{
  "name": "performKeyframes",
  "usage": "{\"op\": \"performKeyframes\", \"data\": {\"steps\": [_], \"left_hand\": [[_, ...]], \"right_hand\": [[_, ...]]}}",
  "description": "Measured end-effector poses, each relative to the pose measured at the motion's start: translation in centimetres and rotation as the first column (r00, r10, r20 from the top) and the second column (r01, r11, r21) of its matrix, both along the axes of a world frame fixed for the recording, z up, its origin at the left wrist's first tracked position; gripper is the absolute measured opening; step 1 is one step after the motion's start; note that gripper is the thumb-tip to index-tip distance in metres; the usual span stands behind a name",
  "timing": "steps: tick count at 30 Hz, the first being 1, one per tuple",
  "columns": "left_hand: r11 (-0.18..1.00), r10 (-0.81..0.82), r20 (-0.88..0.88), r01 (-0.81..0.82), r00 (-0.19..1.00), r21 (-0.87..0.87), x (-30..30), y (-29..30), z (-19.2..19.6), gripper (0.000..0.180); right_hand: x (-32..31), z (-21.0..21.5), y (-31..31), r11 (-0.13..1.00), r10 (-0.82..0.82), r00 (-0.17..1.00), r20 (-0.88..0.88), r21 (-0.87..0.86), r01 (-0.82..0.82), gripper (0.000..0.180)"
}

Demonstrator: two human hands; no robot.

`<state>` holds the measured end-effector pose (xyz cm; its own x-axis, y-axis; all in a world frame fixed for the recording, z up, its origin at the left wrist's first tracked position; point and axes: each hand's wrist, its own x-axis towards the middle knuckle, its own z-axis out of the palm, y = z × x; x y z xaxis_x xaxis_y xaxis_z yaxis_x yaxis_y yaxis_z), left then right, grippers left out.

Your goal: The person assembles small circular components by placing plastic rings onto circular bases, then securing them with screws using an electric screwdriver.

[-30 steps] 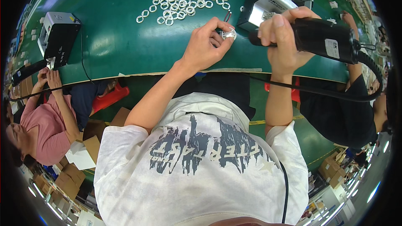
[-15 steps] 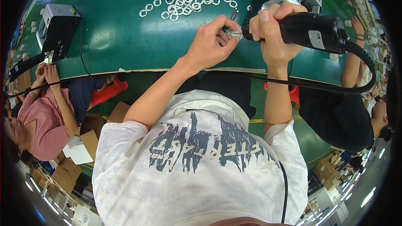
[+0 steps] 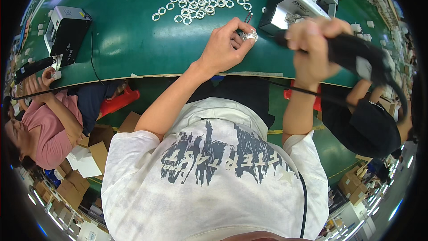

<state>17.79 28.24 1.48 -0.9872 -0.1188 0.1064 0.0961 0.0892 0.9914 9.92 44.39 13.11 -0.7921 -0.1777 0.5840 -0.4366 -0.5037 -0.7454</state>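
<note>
My left hand [image 3: 225, 45] pinches a small clear ring-shaped part [image 3: 249, 36] just above the green table [image 3: 133, 49]. My right hand [image 3: 314, 40] grips a black handheld power tool [image 3: 352, 56] with a cable trailing off to the right; its tip points left toward the part. A pile of several white rings [image 3: 200, 0] lies on the table beyond my left hand. A thin dark pen-like stick [image 3: 248, 17] rests next to the pile.
A black and white machine [image 3: 298, 0] stands at the back right, another grey box unit [image 3: 67, 29] at the left. A person in pink [image 3: 42, 120] works at the left, a person in black [image 3: 370, 125] at the right. Cardboard boxes [image 3: 96, 143] lie on the floor.
My right hand with the tool has pulled to the right, away from the part. My left hand keeps hold of the clear part at about the same place.
</note>
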Motion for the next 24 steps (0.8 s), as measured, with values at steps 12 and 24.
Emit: {"op": "performKeyframes", "data": {"steps": [12, 24], "left_hand": [[0.998, 0.039, -0.030, -0.040, 0.999, -0.041, 0.2, 0.0, 0.1, 0.026], [0.998, 0.032, -0.036, -0.034, 0.999, -0.046, 0.2, 0.2, 0.5, 0.033]], "right_hand": [[-2.7, 0.2, 3.1, 0.952, -0.242, 0.963, -0.123, 0.164, 0.260, 0.025], [0.5, -1.8, -1.5, 0.976, 0.031, 0.999, -0.017, 0.217, -0.027, 0.030]]}}
